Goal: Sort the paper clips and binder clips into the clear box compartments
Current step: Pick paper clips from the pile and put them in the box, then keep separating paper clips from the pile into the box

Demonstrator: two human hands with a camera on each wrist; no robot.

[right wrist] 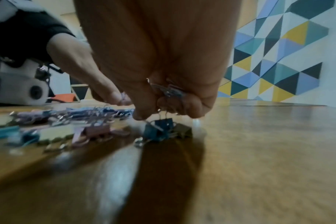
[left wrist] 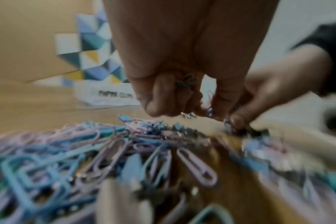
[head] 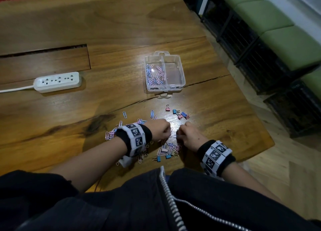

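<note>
On the tabletop (head: pixel 121 31), the box (head: pixel 181 72) holds paper clips (head: pixel 155 75) in its left compartment. Left hand (head: pixel 160 130) curls around paper clips; right hand (head: pixel 188 135) pinches a binder clip (right wrist: pixel 159 128) above the loose pile (head: pixel 168 149).

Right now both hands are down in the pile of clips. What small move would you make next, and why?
Probably lift the right hand and carry its binder clips to the clear box. That hand already grips clips in its curled fingers and pinches the wire of a blue binder clip on the table, while the box's right compartment looks empty and the left one holds paper clips.
</note>
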